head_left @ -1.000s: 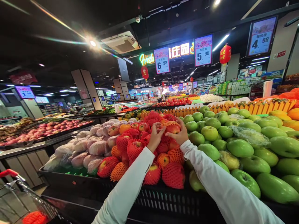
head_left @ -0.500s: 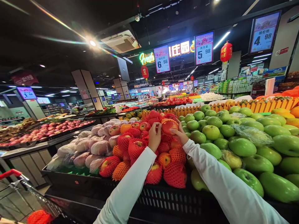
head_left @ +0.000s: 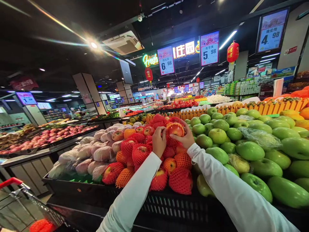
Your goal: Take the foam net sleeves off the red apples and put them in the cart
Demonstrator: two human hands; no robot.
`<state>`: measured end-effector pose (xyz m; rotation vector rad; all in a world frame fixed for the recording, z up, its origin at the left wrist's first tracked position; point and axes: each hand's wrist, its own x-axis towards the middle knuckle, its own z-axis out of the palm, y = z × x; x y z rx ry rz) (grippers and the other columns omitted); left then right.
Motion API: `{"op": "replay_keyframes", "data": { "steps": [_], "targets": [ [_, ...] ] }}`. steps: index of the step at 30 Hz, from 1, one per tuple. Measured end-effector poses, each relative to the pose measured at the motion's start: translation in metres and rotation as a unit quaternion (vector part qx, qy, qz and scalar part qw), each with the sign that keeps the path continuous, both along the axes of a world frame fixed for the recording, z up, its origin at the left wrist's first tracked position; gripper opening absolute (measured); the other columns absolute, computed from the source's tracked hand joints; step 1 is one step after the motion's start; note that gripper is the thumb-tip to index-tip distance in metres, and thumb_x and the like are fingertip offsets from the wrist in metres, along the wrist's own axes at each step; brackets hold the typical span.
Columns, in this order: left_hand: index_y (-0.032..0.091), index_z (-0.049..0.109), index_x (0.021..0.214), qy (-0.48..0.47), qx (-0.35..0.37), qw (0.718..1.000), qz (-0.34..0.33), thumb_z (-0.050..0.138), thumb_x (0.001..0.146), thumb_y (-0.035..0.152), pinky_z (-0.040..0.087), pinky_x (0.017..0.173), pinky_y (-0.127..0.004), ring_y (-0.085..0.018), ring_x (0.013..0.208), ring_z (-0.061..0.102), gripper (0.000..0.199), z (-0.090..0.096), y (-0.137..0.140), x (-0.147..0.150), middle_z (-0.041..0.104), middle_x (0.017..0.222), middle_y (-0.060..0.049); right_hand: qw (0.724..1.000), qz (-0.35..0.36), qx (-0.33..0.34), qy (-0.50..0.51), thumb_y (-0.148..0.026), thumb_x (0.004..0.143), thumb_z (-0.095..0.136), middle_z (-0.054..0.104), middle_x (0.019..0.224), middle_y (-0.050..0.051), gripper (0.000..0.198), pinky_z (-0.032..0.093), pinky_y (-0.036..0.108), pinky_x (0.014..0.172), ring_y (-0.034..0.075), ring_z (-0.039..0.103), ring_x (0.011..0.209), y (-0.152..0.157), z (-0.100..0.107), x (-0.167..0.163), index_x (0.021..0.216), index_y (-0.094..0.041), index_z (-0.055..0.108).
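Note:
A red apple (head_left: 175, 129) with an orange foam net around its edge sits in my right hand (head_left: 187, 137), whose thumb lies across its front and fingers wrap behind. Close on its left, my left hand (head_left: 159, 141) has thumb and fingertips pinched together; what they pinch, if anything, is too small to make out. Both hands hover over a heap of apples in red and orange foam nets (head_left: 142, 154). Beneath my sleeves, one red-netted apple (head_left: 181, 180) rests at the front of the black crate (head_left: 178, 207).
Green apples (head_left: 251, 151) fill the right side. Plastic-wrapped pale fruit (head_left: 102, 154) lies to the left of the netted apples. A shopping cart (head_left: 18, 190) stands at lower left with a red-netted item (head_left: 42, 225) inside. Price screens (head_left: 209, 49) hang overhead.
The apple has turned in my right hand, so its yellowish-red top and the net around it show more. My right thumb has shifted slightly left and down. My left hand stays nearly in place.

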<state>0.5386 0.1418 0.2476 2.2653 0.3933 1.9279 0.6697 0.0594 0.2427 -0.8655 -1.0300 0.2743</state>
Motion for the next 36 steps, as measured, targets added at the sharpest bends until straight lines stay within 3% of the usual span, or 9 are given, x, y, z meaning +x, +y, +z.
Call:
{"op": "replay_keyframes", "data": {
  "steps": [8, 12, 16, 21, 24, 26, 28, 31, 36],
  "targets": [
    [0.021, 0.065, 0.102, 0.058, 0.042, 0.996, -0.051, 0.052, 0.103, 0.026, 0.053, 0.092, -0.035, -0.020, 0.100, 0.066, 0.014, 0.005, -0.005, -0.002, 0.070, 0.103, -0.007, 0.992, -0.110, 0.007, -0.059, -0.058, 0.057, 0.090, 0.068, 0.124, 0.011, 0.081, 0.049, 0.049, 0.110, 0.027, 0.065, 0.113, 0.003, -0.004, 0.002, 0.122, -0.018, 0.061],
    [0.020, 0.063, 0.121, 0.116, -0.004, 0.991, -0.073, 0.053, 0.102, 0.029, 0.050, 0.105, -0.042, -0.023, 0.117, 0.062, 0.023, 0.001, -0.004, 0.000, 0.066, 0.122, -0.011, 0.969, -0.245, -0.017, 0.003, -0.065, 0.067, 0.078, 0.066, 0.121, 0.010, 0.074, 0.051, 0.043, 0.103, 0.024, 0.063, 0.106, 0.002, -0.003, 0.012, 0.121, -0.018, 0.057],
    [0.019, 0.061, 0.124, 0.133, -0.059, 0.988, -0.058, 0.054, 0.101, 0.028, 0.048, 0.109, -0.045, -0.026, 0.122, 0.059, 0.026, -0.003, -0.001, 0.000, 0.064, 0.127, -0.012, 0.912, -0.385, -0.139, -0.006, -0.065, 0.075, 0.072, 0.064, 0.120, 0.014, 0.070, 0.050, 0.044, 0.098, 0.027, 0.063, 0.105, -0.011, 0.008, 0.017, 0.124, -0.016, 0.057],
    [0.019, 0.063, 0.116, 0.152, -0.053, 0.986, -0.035, 0.054, 0.099, 0.024, 0.044, 0.113, -0.045, -0.025, 0.123, 0.058, 0.020, -0.001, 0.001, -0.001, 0.065, 0.123, -0.011, 0.816, -0.366, -0.382, -0.235, -0.064, 0.083, 0.067, 0.067, 0.111, 0.016, 0.059, 0.050, 0.043, 0.086, 0.031, 0.065, 0.099, -0.034, 0.023, -0.004, 0.120, -0.018, 0.066],
    [0.019, 0.063, 0.118, 0.198, -0.062, 0.978, -0.022, 0.055, 0.100, 0.026, 0.041, 0.115, -0.046, -0.025, 0.125, 0.057, 0.022, -0.002, 0.001, 0.000, 0.066, 0.125, -0.011, 0.741, -0.416, -0.410, -0.330, -0.058, 0.086, 0.066, 0.063, 0.127, 0.023, 0.055, 0.046, 0.048, 0.095, 0.038, 0.056, 0.121, -0.040, 0.026, -0.014, 0.116, -0.013, 0.072],
    [0.020, 0.063, 0.123, 0.244, -0.076, 0.966, -0.020, 0.056, 0.100, 0.029, 0.040, 0.117, -0.046, -0.025, 0.127, 0.057, 0.025, -0.005, 0.001, 0.002, 0.066, 0.129, -0.010, 0.712, -0.460, -0.395, -0.355, -0.051, 0.090, 0.061, 0.054, 0.142, 0.026, 0.049, 0.041, 0.052, 0.100, 0.041, 0.045, 0.133, -0.040, 0.025, -0.013, 0.113, -0.010, 0.074],
    [0.020, 0.065, 0.123, 0.288, -0.082, 0.954, -0.018, 0.057, 0.100, 0.031, 0.041, 0.116, -0.046, -0.025, 0.127, 0.057, 0.026, -0.007, 0.002, 0.003, 0.066, 0.130, -0.010, 0.708, -0.467, -0.388, -0.361, -0.043, 0.094, 0.055, 0.052, 0.146, 0.026, 0.045, 0.040, 0.053, 0.100, 0.041, 0.044, 0.134, -0.037, 0.024, -0.008, 0.114, -0.009, 0.075],
    [0.019, 0.069, 0.116, 0.305, -0.089, 0.948, 0.012, 0.054, 0.102, 0.031, 0.042, 0.114, -0.044, -0.025, 0.123, 0.059, 0.024, -0.006, 0.000, 0.006, 0.069, 0.125, -0.010, 0.730, -0.445, -0.369, -0.364, -0.036, 0.098, 0.046, 0.060, 0.138, 0.023, 0.042, 0.040, 0.050, 0.096, 0.039, 0.050, 0.126, -0.031, 0.021, 0.001, 0.117, -0.010, 0.073],
    [0.016, 0.071, 0.109, 0.304, -0.098, 0.937, 0.141, 0.045, 0.103, 0.028, 0.044, 0.111, -0.043, -0.027, 0.118, 0.062, 0.030, 0.028, 0.000, 0.021, 0.070, 0.119, -0.014, 0.763, -0.487, -0.272, -0.327, -0.031, 0.099, 0.038, 0.060, 0.140, 0.021, 0.051, 0.037, 0.048, 0.099, 0.036, 0.051, 0.124, -0.026, 0.017, 0.009, 0.139, -0.009, 0.059]
  ]
}}
